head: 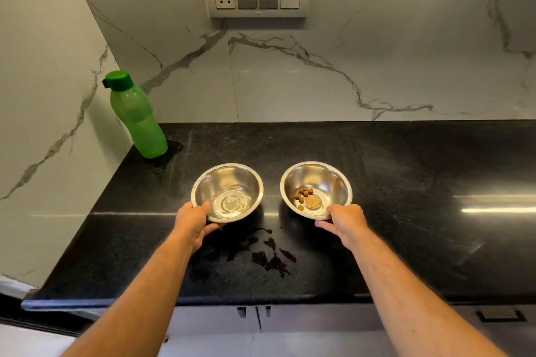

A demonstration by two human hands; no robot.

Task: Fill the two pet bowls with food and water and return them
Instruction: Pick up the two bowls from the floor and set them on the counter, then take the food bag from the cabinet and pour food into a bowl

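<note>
No readable text, labels, brands or numbers showing anywhere.

Just 1 view here, worn on the person's head, looking forward and steeply down over a black counter (406,171) toward the marble wall (319,66). It's close in: both forearms run up from the bottom edge, left hand (193,219) and right hand (345,222) mid-frame. Beyond the fingers (206,206) the counter meets the wall; the wide lens bows the edges.
</note>
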